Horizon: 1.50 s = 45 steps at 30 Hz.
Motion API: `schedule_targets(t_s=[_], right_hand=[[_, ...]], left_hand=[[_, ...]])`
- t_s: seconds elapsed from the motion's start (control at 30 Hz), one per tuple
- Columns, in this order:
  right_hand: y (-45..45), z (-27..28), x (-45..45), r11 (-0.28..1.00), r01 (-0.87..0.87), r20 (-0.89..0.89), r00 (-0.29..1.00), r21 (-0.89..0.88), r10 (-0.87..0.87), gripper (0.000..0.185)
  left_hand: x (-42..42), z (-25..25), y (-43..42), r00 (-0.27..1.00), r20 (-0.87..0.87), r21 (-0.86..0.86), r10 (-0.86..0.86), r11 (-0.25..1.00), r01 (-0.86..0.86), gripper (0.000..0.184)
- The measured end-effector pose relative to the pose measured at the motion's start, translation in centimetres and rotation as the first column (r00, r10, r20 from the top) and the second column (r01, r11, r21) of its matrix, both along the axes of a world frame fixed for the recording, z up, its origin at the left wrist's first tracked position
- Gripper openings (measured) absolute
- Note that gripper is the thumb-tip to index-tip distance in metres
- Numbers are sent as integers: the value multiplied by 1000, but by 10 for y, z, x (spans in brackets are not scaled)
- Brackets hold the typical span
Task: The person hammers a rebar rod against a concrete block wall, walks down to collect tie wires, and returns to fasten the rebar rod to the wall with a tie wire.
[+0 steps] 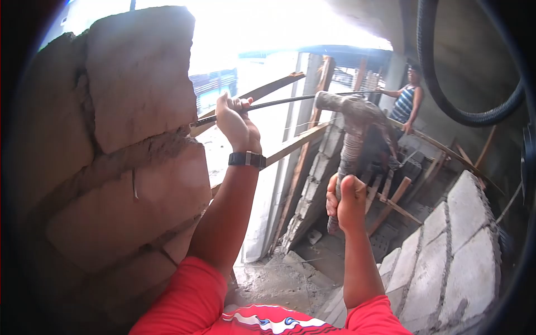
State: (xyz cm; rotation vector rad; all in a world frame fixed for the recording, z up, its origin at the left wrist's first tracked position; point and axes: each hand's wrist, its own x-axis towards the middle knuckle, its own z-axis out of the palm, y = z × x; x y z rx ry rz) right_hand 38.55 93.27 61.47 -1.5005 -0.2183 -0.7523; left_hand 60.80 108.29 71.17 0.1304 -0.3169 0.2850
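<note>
Well, left hand (237, 123): yours is raised at the block wall's (142, 78) edge, fingers curled round the dark rod (285, 101), the grip looking part-closed and loose (how tight, you cannot tell from this view).
Rod: it runs from the mortar joint by your left hand, past the hammer's head, towards the person (406, 100) in the striped top; whether that person's outstretched hand holds it is unclear.
Right hand (349, 198): closed round the handle of the hammer (354, 111), thumb wrapped over.
Hammer: upright before you, its head overlapping the rod in view; contact cannot be told.
Risk to fingers: a glancing or short blow could catch your left hand, since it sits on the rod close to the block.
Risk to masonry: a hard knock or sideways prying could chip the block's corner, as the rod meets the wall right at that ragged joint.
Risk to the person: a jolt could travel along the rod, or whip its far end, if your grip slackens.
</note>
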Motion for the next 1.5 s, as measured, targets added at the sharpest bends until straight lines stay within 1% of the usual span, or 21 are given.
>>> schedule_targets(t_s=[0.03, 0.07, 0.1, 0.17, 0.23, 0.27, 0.37, 0.43, 0.57, 0.73, 0.83, 0.97, 1.0, 1.1, 1.17, 1.23, 1.27, 1.33, 1.37, 1.43, 1.5], right_hand=[[-5, -2, -2, 1000, -26, -5, 1000, 9, 26, 60], [-10, -3, -4, 999, -50, 23, 998, 2, 50, 61], [-16, -3, -7, 998, -69, 55, 996, -5, 69, 62], [-27, -5, -14, 997, -73, 50, 996, 3, 72, 69], [-40, -11, -20, 999, -36, 100, 994, 38, 32, 75], [-47, -13, -24, 997, -20, 58, 998, 72, 16, 80], [-65, -20, -32, 991, 4, 73, 997, 131, -14, 84], [-74, -23, -38, 989, 3, 49, 999, 149, -11, 84], [-91, -29, -42, 982, -7, 109, 994, 190, -15, 81], [-111, -38, -58, 965, 30, 81, 995, 262, -53, 80], [-121, -44, -64, 962, 41, 57, 997, 271, -59, 80], [-125, -49, -68, 943, 116, 16, 992, 311, -127, 80], [-128, -52, -69, 946, 105, 26, 993, 307, -118, 77], [-134, -58, -70, 947, 82, 40, 994, 312, -100, 74], [-134, -60, -70, 933, 103, 43, 991, 344, -125, 74], [-135, -61, -70, 934, 102, 37, 992, 343, -121, 74], [-135, -62, -69, 930, 101, 34, 992, 354, -121, 74], [-135, -65, -68, 924, 110, 32, 991, 365, -130, 74], [-136, -70, -66, 920, 77, 29, 995, 383, -95, 74], [-148, -90, -64, 912, -24, 70, 998, 410, -5, 72], [-147, -103, -71, 915, 13, 14, 1000, 403, -20, 71]], left_hand=[[2, 2, 0, 1000, 7, 9, 23, 1000, -23, 27], [9, 7, 4, 998, -2, -12, -59, 998, 59, 27], [11, 11, 6, 999, -1, -3, -44, 999, 44, 27], [11, 13, 8, 993, -108, -17, 39, 999, -41, 30], [12, -16, 2, 996, 7, -33, 84, 996, -84, 41], [15, -27, -1, 995, 21, -14, 100, 995, -100, 41], [-3, -15, -8, 988, 76, 34, 137, 990, -140, 42], [-2, -5, -8, 974, 171, 63, 146, 985, -159, 41], [-6, -3, -10, 982, 63, 55, 180, 982, -183, 41], [15, -13, 2, 972, 186, 73, 141, 985, -157, 36], [1, 3, -1, 973, 164, 129, 162, 974, -184, 38], [22, 2, 6, 982, 66, 92, 176, 979, -182, 42], [22, -2, 9, 968, 163, 116, 190, 971, -210, 43], [24, -6, 12, 978, 129, 61, 166, 983, -175, 48], [19, -11, 15, 974, 183, 67, 133, 987, -147, 46], [7, -8, 11, 980, 73, 41, 187, 981, -190, 38], [5, -9, 11, 979, 74, 40, 188, 981, -191, 38], [5, -17, 7, 969, 100, 76, 225, 970, -233, 18], [5, -25, 6, 973, 104, 77, 207, 974, -215, 18], [10, -54, 0, 949, 145, 155, 280, 941, -301, 40], [-5, -94, 3, 959, 247, 332, 137, 918, -216, 58]])
